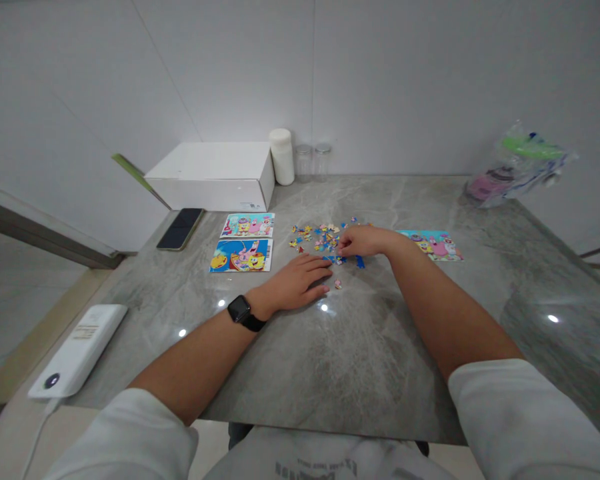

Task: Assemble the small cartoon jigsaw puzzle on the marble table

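Note:
Small jigsaw puzzle pieces lie scattered in the middle of the grey marbled table. My left hand, with a black watch at its wrist, rests flat with fingers stretched toward blue pieces at the pile's near edge. Over the pile's right side, my right hand points its pinched fingertips down among the pieces; what is between them is too small to make out. A lone piece lies right of my left fingertips. Two cartoon picture cards lie to the left, and another card is partly behind my right forearm.
A phone lies at left, near a white box, a white bottle and two clear jars. A white power bank with a cable sits at the near left edge. A plastic bag stands far right.

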A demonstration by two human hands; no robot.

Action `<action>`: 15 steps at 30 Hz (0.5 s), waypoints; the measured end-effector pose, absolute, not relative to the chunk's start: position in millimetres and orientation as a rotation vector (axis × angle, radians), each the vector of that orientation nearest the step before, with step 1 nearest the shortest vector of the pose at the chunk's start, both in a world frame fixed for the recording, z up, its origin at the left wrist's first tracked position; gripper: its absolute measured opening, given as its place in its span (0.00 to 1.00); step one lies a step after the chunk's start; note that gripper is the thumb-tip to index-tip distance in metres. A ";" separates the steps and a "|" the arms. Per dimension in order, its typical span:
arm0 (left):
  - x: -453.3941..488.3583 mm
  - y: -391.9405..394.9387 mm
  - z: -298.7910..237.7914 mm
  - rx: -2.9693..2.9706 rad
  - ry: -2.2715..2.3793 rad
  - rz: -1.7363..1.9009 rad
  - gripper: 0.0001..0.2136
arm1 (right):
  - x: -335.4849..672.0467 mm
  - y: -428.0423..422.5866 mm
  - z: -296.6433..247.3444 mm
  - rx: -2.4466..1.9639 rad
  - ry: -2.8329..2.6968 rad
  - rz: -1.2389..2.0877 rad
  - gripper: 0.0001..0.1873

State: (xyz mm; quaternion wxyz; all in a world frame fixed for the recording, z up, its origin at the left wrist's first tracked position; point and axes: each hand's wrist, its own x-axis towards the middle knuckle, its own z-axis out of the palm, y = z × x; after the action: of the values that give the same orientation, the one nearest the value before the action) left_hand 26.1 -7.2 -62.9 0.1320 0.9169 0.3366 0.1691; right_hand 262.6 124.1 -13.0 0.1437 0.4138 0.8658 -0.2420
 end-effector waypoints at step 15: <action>25.7 -6.6 -63.1 2.645 0.971 0.492 0.22 | 259.0 123.8 -13.9 1.187 2.493 -0.688 0.17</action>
State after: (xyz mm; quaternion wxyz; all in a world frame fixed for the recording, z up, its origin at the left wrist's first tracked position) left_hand 25.7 -6.6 -63.1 0.1403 0.9157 0.3360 0.1702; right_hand 259.0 123.8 -13.9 0.1475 0.4124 0.8666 -0.2391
